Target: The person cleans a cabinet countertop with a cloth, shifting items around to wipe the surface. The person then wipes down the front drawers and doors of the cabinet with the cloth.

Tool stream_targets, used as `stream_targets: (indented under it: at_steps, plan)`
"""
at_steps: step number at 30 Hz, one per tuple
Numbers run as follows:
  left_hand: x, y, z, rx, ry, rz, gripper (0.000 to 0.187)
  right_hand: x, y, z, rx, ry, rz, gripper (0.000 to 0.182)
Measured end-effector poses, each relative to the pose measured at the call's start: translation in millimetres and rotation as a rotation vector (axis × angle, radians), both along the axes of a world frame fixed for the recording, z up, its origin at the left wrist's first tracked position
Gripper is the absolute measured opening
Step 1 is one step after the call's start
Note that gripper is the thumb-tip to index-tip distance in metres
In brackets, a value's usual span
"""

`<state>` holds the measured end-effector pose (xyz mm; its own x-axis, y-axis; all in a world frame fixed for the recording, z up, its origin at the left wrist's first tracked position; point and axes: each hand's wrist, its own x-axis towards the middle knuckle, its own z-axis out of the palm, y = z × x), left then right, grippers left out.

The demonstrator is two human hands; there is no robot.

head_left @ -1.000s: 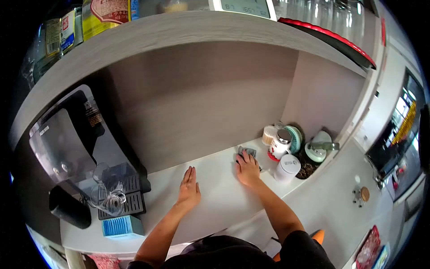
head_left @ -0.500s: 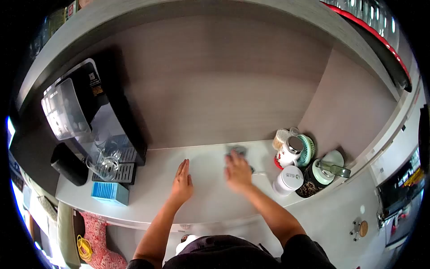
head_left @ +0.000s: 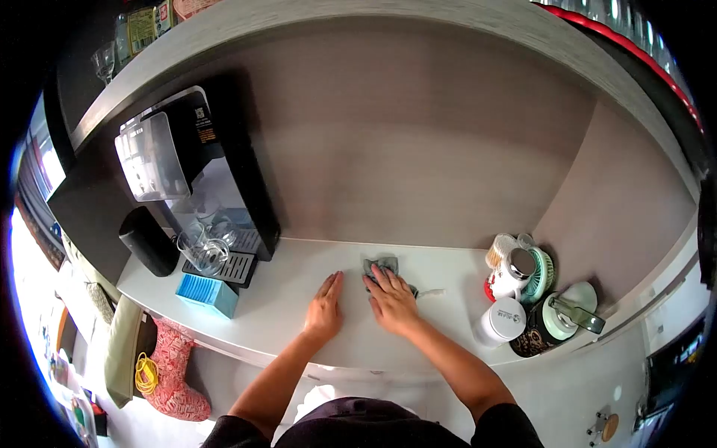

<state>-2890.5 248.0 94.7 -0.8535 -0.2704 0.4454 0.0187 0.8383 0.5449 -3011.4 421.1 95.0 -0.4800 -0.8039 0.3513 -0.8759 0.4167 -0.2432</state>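
My right hand lies on a crumpled grey cloth on the white counter, its fingers extended and slightly apart. Part of the cloth shows beyond the fingertips. To its left, my left hand rests on the counter with straight fingers and holds nothing. A small wet-looking streak marks the surface right of the cloth.
On the left stand a black water dispenser with glass cups, a black cylinder and a blue box. A white jar, mugs and a kettle cluster at the right. A shelf arches overhead.
The view has shifted, so the counter items appear further right. My right hand and the cloth have moved closer to my left hand, whose pose is much the same.
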Motion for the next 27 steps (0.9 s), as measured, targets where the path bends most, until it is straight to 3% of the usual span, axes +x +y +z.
stream_targets:
  at_steps: [9,13,16,17,18,21,24,26,27]
  plan:
    - [-1,-12,-5,0.097,0.148,-0.055,0.069,-10,-7,4,-0.047,-0.161,-0.038,0.058]
    - [20,-25,10,0.136,0.223,-0.077,0.064,-24,-61,-1,-0.073,-0.037,0.006,0.058]
    - [40,-52,13,0.079,0.234,0.004,0.061,5,-100,-18,-0.108,0.093,0.186,0.06]
    - [45,-60,15,0.053,0.235,0.047,0.058,27,-102,-17,-0.089,0.014,0.321,0.058]
    - [50,-66,18,0.07,0.223,0.051,0.058,57,-93,3,-0.071,-0.069,0.447,0.056]
    - [55,-73,23,0.107,0.193,-0.001,0.055,94,-42,18,-0.11,-0.027,0.515,0.051]
    - [45,-68,18,0.128,0.172,-0.122,0.054,50,19,15,-0.032,-0.04,0.182,0.048]
    - [37,-54,19,0.162,0.121,-0.197,0.051,21,49,19,-0.017,-0.053,-0.301,0.049]
    - [33,-43,23,0.177,0.088,-0.238,0.051,7,48,-3,-0.12,0.098,-0.438,0.048]
